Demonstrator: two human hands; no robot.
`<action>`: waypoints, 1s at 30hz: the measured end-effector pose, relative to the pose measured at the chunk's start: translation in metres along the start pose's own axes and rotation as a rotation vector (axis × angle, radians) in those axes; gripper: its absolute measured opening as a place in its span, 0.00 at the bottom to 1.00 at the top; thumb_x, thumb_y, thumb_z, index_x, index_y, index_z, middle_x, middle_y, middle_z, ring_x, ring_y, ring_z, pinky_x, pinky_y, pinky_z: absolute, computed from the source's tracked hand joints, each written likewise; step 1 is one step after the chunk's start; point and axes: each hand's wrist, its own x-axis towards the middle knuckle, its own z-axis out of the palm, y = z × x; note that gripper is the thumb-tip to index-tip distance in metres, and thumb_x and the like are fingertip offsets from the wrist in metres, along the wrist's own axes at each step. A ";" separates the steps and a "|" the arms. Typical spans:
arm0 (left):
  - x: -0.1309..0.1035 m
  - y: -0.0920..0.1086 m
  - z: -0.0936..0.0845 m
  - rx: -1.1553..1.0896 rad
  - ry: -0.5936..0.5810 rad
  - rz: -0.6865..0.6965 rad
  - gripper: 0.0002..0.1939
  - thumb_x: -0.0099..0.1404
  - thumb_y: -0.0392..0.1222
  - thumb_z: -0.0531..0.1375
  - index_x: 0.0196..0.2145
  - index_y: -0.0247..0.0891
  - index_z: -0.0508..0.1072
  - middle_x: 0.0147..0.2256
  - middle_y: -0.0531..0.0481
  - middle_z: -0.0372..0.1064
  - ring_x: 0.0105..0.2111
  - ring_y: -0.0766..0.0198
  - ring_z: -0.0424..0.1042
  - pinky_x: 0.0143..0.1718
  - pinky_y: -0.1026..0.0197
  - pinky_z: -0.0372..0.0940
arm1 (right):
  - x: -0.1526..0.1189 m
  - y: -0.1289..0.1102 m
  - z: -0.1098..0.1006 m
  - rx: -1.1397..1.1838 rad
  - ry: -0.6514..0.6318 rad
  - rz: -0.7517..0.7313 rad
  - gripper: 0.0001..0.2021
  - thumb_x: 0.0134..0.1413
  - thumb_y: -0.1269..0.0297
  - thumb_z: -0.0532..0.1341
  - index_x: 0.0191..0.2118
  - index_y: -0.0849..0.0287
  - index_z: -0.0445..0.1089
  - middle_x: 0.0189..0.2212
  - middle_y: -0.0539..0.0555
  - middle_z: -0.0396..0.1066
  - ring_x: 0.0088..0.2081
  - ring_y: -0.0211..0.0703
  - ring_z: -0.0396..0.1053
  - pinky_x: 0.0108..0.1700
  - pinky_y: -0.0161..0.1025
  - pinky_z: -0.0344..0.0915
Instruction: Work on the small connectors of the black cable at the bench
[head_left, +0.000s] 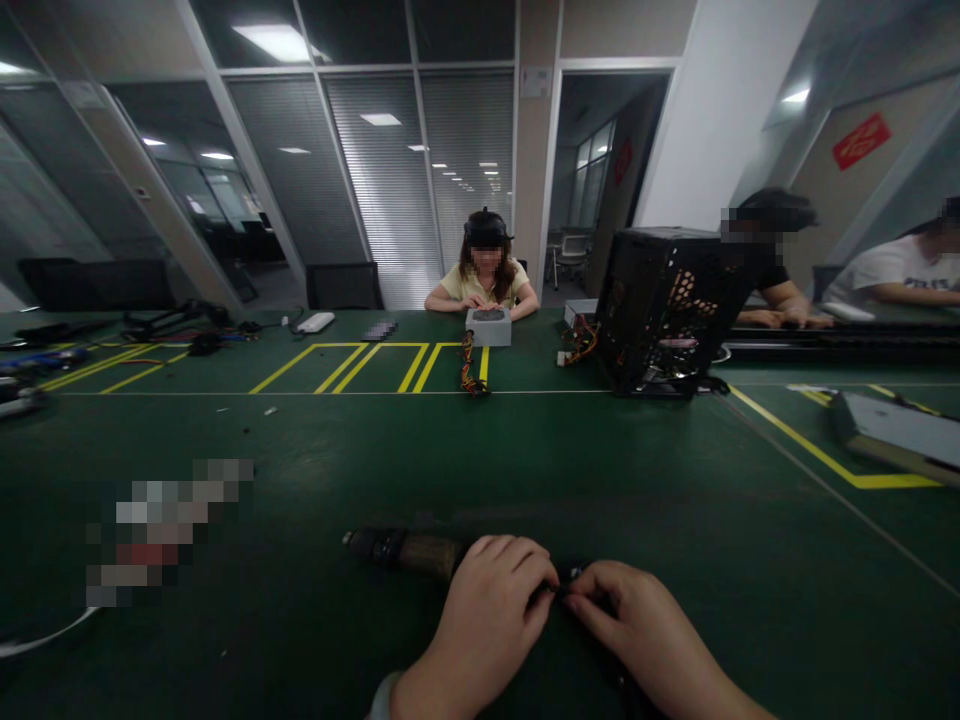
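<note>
On the green table lies a dark power tool, its chuck pointing left and its rear part hidden by my left hand. That hand is closed over the tool's back end, thumb and fingertips pinched on a small dark piece. My right hand is closed just to the right, its thumb and index finger pinching at the same small dark thing, which is too small to name. The two hands' fingertips nearly meet. Something dark, perhaps a cable, runs beneath my right hand toward the near edge.
Across the green table, a person handles a grey power supply with coloured wires. A black computer case stands back right, a flat metal unit at right. Cables lie back left; a blurred item is near left.
</note>
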 end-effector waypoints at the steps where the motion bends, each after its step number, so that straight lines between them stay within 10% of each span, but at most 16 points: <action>1: 0.000 0.000 0.000 -0.003 -0.001 -0.003 0.08 0.62 0.33 0.61 0.38 0.44 0.70 0.42 0.55 0.70 0.43 0.60 0.66 0.47 0.54 0.56 | 0.000 0.000 0.000 0.002 -0.003 -0.002 0.05 0.55 0.64 0.62 0.30 0.53 0.74 0.31 0.47 0.75 0.34 0.40 0.71 0.36 0.32 0.60; 30: 0.001 0.002 0.000 0.036 0.017 -0.003 0.05 0.63 0.34 0.59 0.36 0.42 0.69 0.39 0.53 0.70 0.41 0.59 0.67 0.45 0.54 0.58 | -0.001 -0.001 -0.001 0.003 -0.003 -0.002 0.06 0.55 0.64 0.61 0.30 0.54 0.74 0.30 0.48 0.75 0.33 0.40 0.71 0.35 0.32 0.60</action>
